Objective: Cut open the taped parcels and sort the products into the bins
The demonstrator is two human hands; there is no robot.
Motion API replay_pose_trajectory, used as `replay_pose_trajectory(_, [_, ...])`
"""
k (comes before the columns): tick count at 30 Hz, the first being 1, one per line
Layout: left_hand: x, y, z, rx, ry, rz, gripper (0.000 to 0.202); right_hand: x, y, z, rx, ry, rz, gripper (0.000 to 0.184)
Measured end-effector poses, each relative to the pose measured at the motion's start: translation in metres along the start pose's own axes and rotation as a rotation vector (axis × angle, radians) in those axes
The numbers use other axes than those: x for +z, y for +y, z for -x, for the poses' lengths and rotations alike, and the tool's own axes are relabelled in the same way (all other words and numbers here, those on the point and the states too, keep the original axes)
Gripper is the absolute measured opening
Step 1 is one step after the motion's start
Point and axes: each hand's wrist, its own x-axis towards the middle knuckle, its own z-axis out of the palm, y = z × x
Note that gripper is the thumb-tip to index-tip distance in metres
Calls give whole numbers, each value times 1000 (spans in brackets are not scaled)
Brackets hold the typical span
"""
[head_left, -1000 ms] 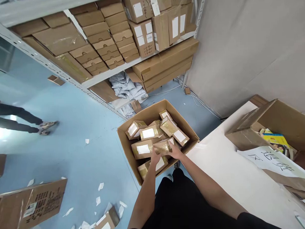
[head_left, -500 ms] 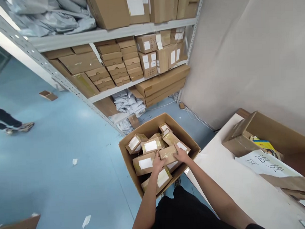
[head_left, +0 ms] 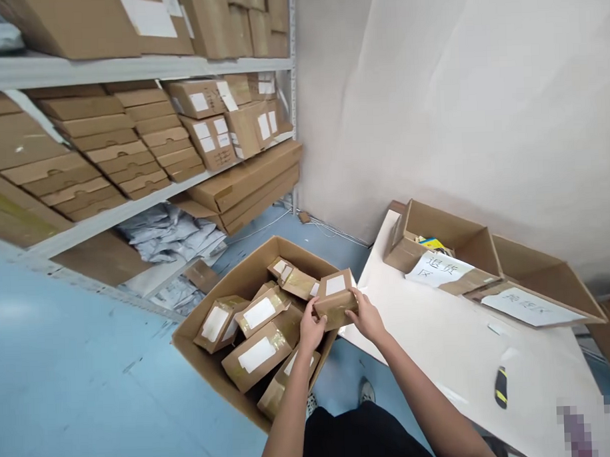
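Between my two hands I hold a small cardboard box (head_left: 336,286) with a white label on its top face and tape along its side. My left hand (head_left: 312,325) grips its left end, and my right hand (head_left: 367,314) grips the right end. The held box is above the right edge of a large open carton (head_left: 210,375). Inside that carton lie several taped cardboard boxes, among them a white-labelled box (head_left: 272,371) left of my left hand.
A white table (head_left: 413,331) stands to the right, bearing two open cartons with handwritten paper signs (head_left: 439,269) and a black-and-yellow utility knife (head_left: 500,387). Metal shelving (head_left: 99,216) full of boxes and grey bags lines the left. A wall rises behind.
The small box has been lifted out of the pile and brought right, toward the table, in both hands. My view has turned right, showing more of the table.
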Motion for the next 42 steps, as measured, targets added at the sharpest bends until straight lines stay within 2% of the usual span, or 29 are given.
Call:
replay_pose_trajectory(5, [46,15,2,41,-73,104,63,-28,35,29,69,92,-71,67])
replay_pose_trajectory(8, [82,23,-2,51,-130,88,63,-47,61,47,116,157,-73,68])
replay_pose_trajectory(13, [168,35,4,91,-257,82,63,-88,121,85,220,245,-61,73])
replay_pose_trajectory(22, [333,44,51,163,-441,-43,62,-155,252,160,344,456,-210,70])
replay_pose_trajectory(27, [403,43,64,227,-498,-98,62,-181,312,183,409,553,-194,56])
replay_pose_trajectory(30, [430,35,63,215,-558,-107,73,-173,342,189,454,603,-155,45])
replay_pose_trajectory(32, [442,24,58,161,-611,-64,87,-154,360,189,488,628,-136,43])
replay_pose_trajectory(34, [450,8,50,66,-664,-39,100,-127,378,185,546,621,-135,49])
replay_pose_trajectory(36, [456,-12,43,-65,-712,-84,109,-98,395,182,649,528,-157,61])
replay_pose_trajectory(38, [461,-33,39,-179,-737,-168,114,-71,412,183,755,368,-197,73])
replay_pose_trajectory(40, [464,-51,36,-243,-706,-249,114,-52,425,189,811,246,-229,82])
replay_pose_trajectory(42, [466,-63,31,-276,-638,-333,112,-43,435,196,828,198,-240,87])
